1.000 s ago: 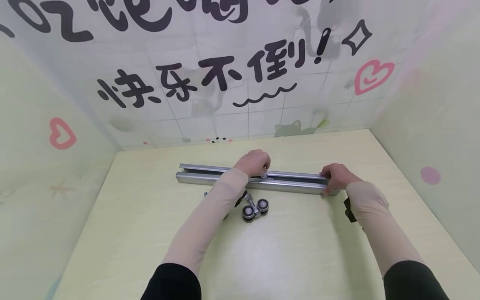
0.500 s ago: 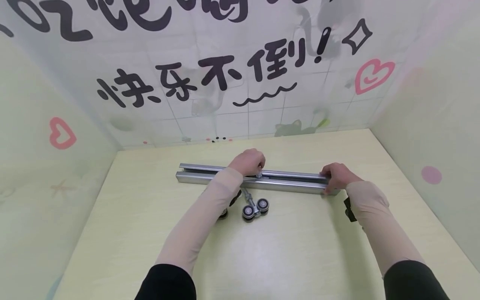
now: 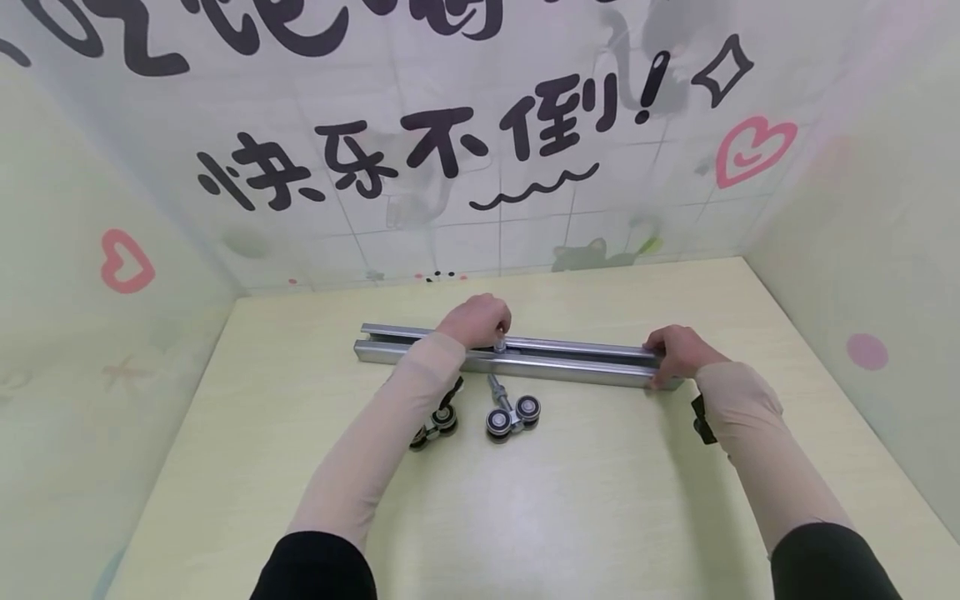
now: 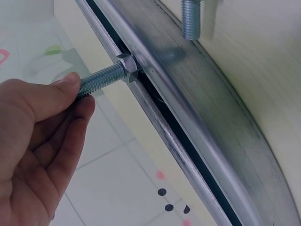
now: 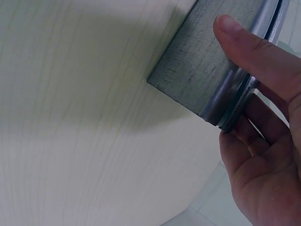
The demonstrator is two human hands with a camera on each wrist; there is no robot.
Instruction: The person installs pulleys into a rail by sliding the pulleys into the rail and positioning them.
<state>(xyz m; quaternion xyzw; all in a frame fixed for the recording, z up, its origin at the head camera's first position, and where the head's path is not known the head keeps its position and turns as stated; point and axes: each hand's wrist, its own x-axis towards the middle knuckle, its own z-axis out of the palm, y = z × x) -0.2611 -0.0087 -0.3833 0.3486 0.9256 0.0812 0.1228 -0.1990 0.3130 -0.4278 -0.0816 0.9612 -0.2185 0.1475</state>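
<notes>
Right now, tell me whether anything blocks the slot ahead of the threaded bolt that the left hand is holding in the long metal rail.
Nothing visible does. The left hand pinches the threaded steel bolt, which stands in the slot of the long grey metal rail. The slot looks open towards the rail's left end. Two loose roller trolleys lie on the table, apart from the rail.

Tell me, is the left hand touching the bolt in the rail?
Touching. The left wrist view shows the left hand pinching the bolt in the rail.

Bare table [image 3: 570,500] lies open in front of the metal rail [image 3: 570,362], which bars the way across the middle. Two roller trolleys [image 3: 512,415] sit just before the rail; walls [image 3: 862,208] close in on three sides.
</notes>
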